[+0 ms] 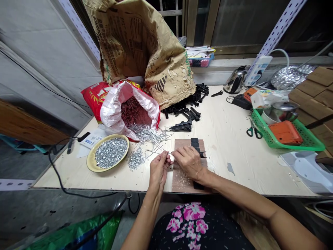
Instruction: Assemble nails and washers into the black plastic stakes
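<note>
My left hand (pixel 159 169) is closed, thumb and fingers pinching a thin silver nail-like rod (pixel 153 151) whose length sticks out to the left. Close beside it, my right hand (pixel 189 161) is curled over a wooden board (pixel 179 178), its fingertips meeting the left hand's. A dark plastic piece (pixel 202 153) shows past the right hand's knuckles; most of it is hidden by the hand. Black pads (pixel 195 141) lie on the board. Left of my hands are a heap of small silver washers (pixel 137 158) and a pile of loose silver rods (pixel 152 135).
A yellow plate (pixel 90 163) of washers stands left. Behind lie a red-and-white sack (pixel 111 111) of reddish rods, a brown paper sack (pixel 169 73) and black plastic parts (pixel 194 113). Scissors (pixel 254 130) and a green basket (pixel 307 144) are at right.
</note>
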Action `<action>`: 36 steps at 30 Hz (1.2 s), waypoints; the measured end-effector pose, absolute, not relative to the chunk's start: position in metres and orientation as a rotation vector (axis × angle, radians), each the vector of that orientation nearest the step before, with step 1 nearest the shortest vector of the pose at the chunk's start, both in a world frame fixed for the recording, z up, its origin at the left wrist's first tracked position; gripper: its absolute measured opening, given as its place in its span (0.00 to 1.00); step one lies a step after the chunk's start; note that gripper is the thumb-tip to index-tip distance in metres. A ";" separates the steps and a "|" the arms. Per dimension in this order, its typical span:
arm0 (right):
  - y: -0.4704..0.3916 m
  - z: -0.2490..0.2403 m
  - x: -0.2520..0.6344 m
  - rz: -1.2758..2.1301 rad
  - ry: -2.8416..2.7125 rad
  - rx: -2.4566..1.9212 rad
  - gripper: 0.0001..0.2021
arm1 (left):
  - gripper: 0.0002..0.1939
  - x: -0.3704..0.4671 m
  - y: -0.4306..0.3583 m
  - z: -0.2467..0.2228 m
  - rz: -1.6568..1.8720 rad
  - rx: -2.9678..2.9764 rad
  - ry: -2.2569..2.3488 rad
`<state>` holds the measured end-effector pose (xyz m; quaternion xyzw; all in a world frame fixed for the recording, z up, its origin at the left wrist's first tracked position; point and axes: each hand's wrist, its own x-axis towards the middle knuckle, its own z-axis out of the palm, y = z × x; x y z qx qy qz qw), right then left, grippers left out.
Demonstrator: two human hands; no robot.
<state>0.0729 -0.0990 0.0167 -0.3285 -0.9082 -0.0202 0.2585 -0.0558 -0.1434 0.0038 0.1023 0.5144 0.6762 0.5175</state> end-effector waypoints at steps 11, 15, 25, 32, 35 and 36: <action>-0.095 0.016 0.073 0.333 -2.470 -1.004 0.08 | 0.14 -0.056 -0.144 0.000 1.677 0.531 1.427; -0.093 0.015 0.073 0.235 -2.485 -1.009 0.11 | 0.14 -0.058 -0.145 0.001 1.661 0.534 1.425; -0.090 0.014 0.078 0.535 -2.445 -0.954 0.10 | 0.14 -0.058 -0.145 0.002 1.622 0.582 1.451; -0.082 0.011 0.088 0.750 -2.360 -0.859 0.08 | 0.16 -0.055 -0.140 0.003 1.545 0.480 1.388; -0.083 0.010 0.095 0.687 -2.374 -0.930 0.08 | 0.16 -0.051 -0.138 0.003 1.531 0.457 1.385; -0.084 0.010 0.096 0.649 -2.365 -0.964 0.08 | 0.16 -0.050 -0.137 0.004 1.529 0.451 1.383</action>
